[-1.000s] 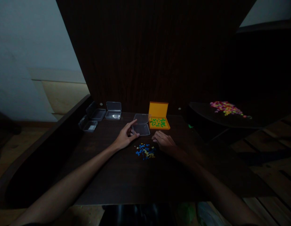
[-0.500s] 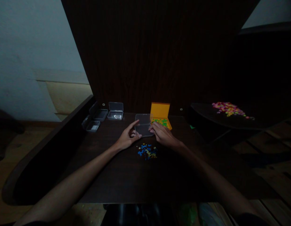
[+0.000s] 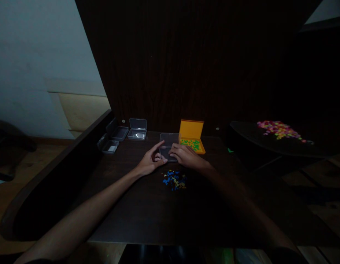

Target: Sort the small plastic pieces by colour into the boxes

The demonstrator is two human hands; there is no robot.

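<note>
A clear plastic box (image 3: 169,138) with its lid raised sits on the dark table in front of me. My left hand (image 3: 149,161) grips its left side, thumb at the near edge and index finger stretched along the side. Over the box's right half is my right hand (image 3: 186,155), fingers bent and pressed together; whatever they hold, if anything, is hidden. Just nearer to me lies a loose pile of small blue and yellow pieces (image 3: 174,179). Behind the right hand stands an open yellow box (image 3: 191,129) holding small green pieces (image 3: 196,145).
At the back left are more open clear boxes: one (image 3: 137,135), another (image 3: 122,133), and a third (image 3: 111,146) with something white inside. A raised side board (image 3: 57,174) borders the table's left. Pink and yellow pieces (image 3: 281,129) are heaped on a dark surface at right.
My right hand has moved left and further in over the clear box. The left hand keeps its grip. The whole view has shifted slightly.
</note>
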